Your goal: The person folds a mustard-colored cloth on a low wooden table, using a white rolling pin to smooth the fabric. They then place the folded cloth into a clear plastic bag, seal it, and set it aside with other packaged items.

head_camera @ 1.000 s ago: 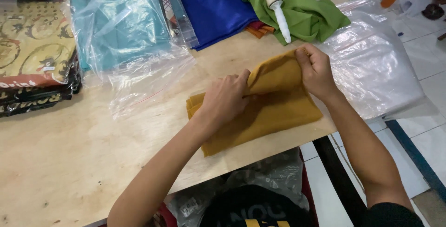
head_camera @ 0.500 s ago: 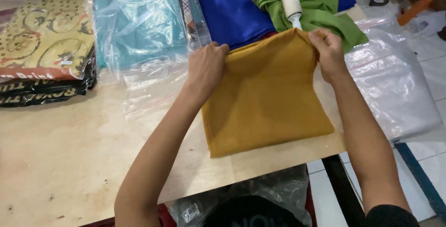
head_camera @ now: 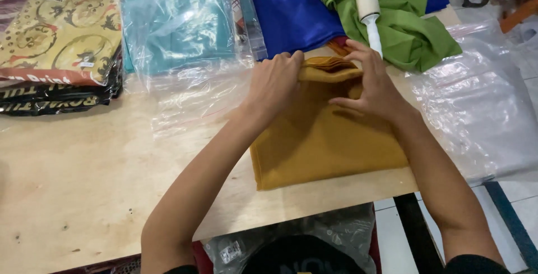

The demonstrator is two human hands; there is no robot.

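Half a second ago the mustard cloth (head_camera: 325,139) lay spread flat on the bench (head_camera: 84,184); now both hands, left (head_camera: 274,83) and right (head_camera: 372,83), have closed on its far edge, bunching it into pleats beside the lint roller (head_camera: 367,2).

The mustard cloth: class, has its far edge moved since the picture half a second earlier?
Yes. The mustard cloth has had its far edge folded back toward the person, away from the lint roller, by both hands.
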